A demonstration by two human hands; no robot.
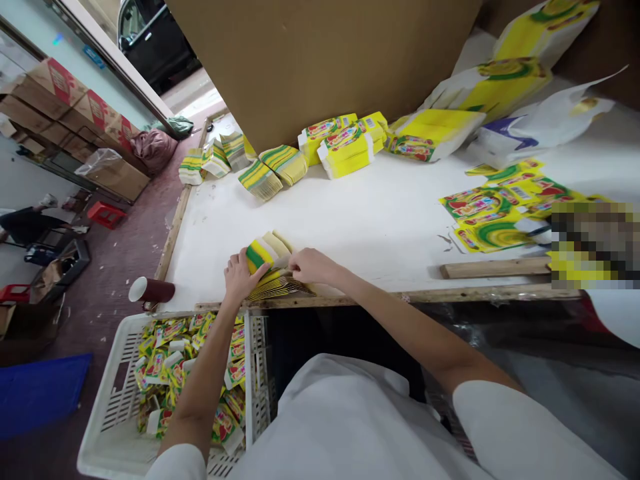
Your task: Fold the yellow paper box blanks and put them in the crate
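My left hand (241, 275) is closed around the left end of a stack of folded flat cartons (270, 252), yellow, green and white, at the table's front edge. Its thumb lies across the near side. Below the thumb, the lower cartons (280, 287) of the stack fan out in thin layers. At the stack's right end, my right hand (315, 267) has its fingers curled in against the cartons. What those fingers pinch is hidden by the hand.
A white crate (115, 413) full of small cartons stands below left. A dark red mug (159, 291) sits at the table's left corner. Further carton stacks (260, 180) and yellow bundles (350, 147) line the back. Flat cartons (487, 203) and a wooden strip (495, 268) lie right.
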